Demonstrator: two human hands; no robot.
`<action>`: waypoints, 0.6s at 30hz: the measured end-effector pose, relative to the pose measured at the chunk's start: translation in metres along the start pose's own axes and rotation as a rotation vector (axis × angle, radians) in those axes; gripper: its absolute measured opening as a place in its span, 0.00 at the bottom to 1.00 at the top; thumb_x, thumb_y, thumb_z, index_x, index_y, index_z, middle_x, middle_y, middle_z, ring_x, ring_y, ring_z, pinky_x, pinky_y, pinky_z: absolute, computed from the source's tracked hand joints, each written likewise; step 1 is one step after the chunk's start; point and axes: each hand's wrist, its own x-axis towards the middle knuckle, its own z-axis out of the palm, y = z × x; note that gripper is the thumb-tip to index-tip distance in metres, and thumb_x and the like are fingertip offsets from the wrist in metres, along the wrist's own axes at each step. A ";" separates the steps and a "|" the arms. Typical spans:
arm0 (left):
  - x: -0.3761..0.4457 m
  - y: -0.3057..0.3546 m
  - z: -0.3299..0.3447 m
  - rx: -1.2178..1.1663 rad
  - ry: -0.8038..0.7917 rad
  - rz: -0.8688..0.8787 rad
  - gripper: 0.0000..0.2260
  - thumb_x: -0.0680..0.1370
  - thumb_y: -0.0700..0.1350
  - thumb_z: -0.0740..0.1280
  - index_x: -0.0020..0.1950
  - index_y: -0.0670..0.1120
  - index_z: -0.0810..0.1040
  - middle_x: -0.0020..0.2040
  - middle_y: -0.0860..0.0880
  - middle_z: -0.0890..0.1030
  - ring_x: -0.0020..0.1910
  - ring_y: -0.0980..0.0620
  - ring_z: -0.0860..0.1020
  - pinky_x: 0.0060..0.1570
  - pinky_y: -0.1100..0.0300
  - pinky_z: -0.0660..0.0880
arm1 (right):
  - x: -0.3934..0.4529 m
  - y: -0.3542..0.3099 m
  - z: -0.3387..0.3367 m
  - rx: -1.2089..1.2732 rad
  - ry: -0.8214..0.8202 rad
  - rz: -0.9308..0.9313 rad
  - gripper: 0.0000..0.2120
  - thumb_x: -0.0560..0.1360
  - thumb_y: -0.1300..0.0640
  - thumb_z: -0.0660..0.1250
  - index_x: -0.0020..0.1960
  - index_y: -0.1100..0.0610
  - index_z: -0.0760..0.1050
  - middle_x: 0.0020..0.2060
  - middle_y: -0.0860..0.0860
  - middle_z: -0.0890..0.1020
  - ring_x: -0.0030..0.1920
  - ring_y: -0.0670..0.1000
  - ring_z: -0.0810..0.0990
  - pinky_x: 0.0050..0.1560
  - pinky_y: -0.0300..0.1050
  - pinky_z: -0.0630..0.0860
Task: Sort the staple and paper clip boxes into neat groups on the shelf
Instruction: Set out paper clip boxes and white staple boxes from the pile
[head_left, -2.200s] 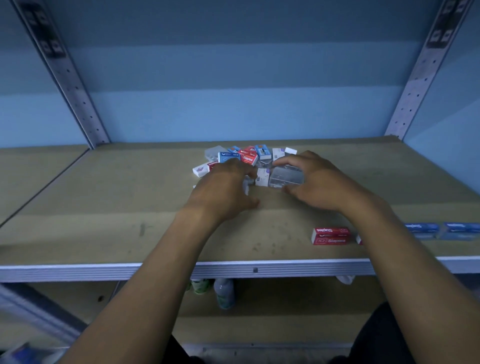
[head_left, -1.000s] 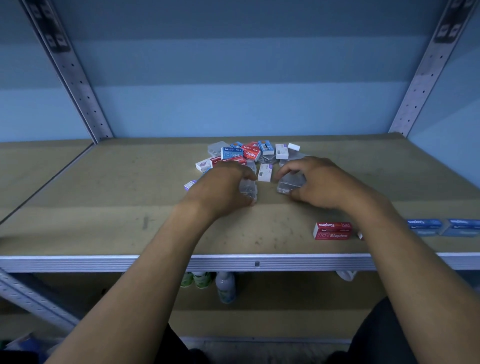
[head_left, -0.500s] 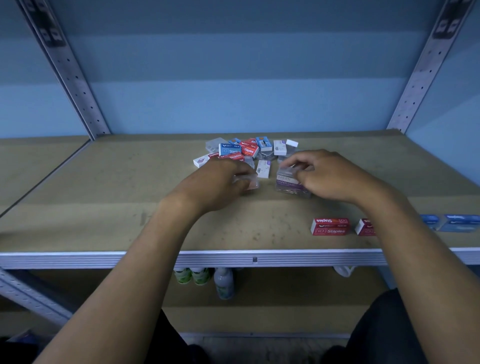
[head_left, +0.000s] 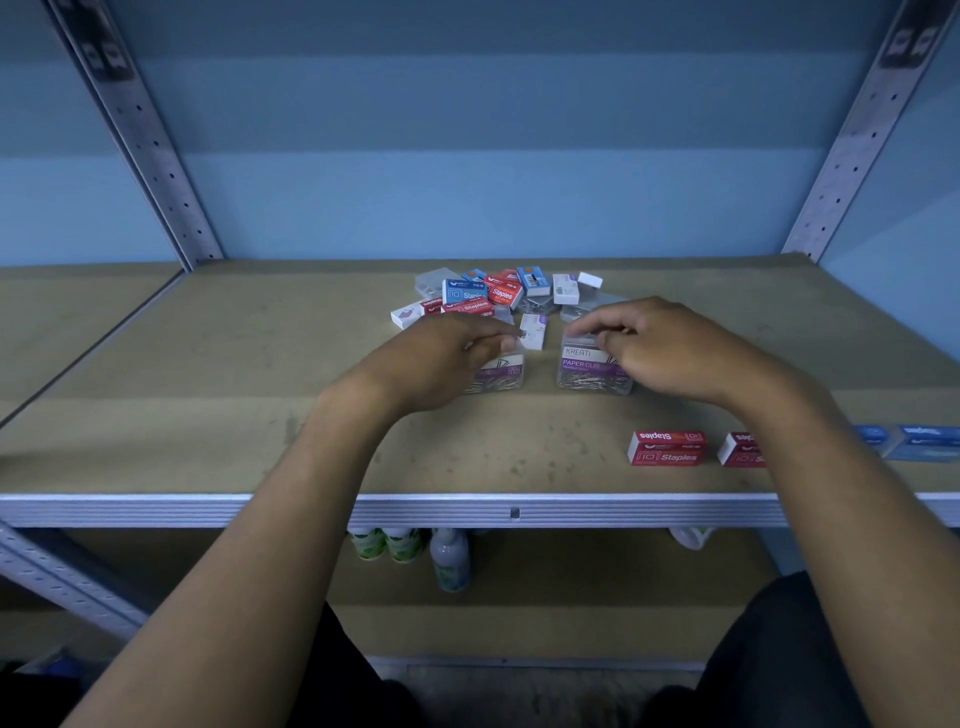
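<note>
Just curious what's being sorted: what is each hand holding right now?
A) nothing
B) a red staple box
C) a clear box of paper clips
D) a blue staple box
C: the left hand and right hand each grip a clear box, left box and right box, with metal clips visible inside.

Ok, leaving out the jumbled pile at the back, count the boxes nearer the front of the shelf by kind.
Clear paper clip boxes: 2, the left paper clip box and the right paper clip box
Red staples boxes: 2
Blue boxes: 2, one partly hidden by the arm
Total: 6
</note>
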 end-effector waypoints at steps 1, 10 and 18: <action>0.000 0.000 0.000 -0.009 0.007 -0.006 0.15 0.84 0.51 0.58 0.66 0.53 0.79 0.66 0.55 0.78 0.64 0.55 0.73 0.51 0.70 0.63 | -0.001 -0.001 0.000 -0.003 -0.002 0.003 0.17 0.82 0.55 0.58 0.62 0.40 0.80 0.54 0.40 0.79 0.44 0.40 0.75 0.37 0.30 0.65; -0.001 -0.003 -0.003 0.049 0.073 -0.035 0.17 0.78 0.58 0.67 0.65 0.55 0.79 0.63 0.58 0.77 0.54 0.62 0.69 0.48 0.68 0.62 | -0.008 -0.001 -0.001 0.033 -0.002 -0.027 0.16 0.78 0.53 0.66 0.63 0.38 0.78 0.54 0.39 0.81 0.52 0.44 0.80 0.51 0.40 0.74; 0.000 -0.010 -0.003 0.041 0.116 0.023 0.13 0.78 0.48 0.70 0.63 0.54 0.81 0.61 0.56 0.80 0.50 0.63 0.70 0.40 0.82 0.62 | -0.009 0.000 -0.001 0.010 0.031 -0.056 0.17 0.76 0.54 0.72 0.63 0.41 0.79 0.53 0.41 0.80 0.48 0.39 0.77 0.45 0.30 0.69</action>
